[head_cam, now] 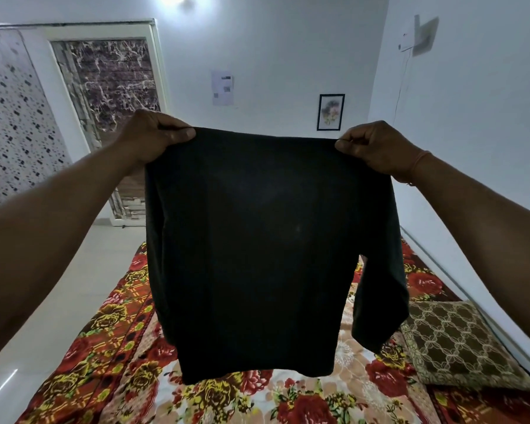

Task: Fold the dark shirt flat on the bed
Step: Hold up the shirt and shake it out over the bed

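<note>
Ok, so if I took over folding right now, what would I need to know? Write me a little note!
The left hand pinches one top corner of the dark shirt, right hand pinches the other. The shirt hangs spread open in the air over the bed, a sleeve dangling on the right. A pillow lies on the bed's right side. Done: shirt held open. Left: lay it flat on the bed and fold it.
</note>
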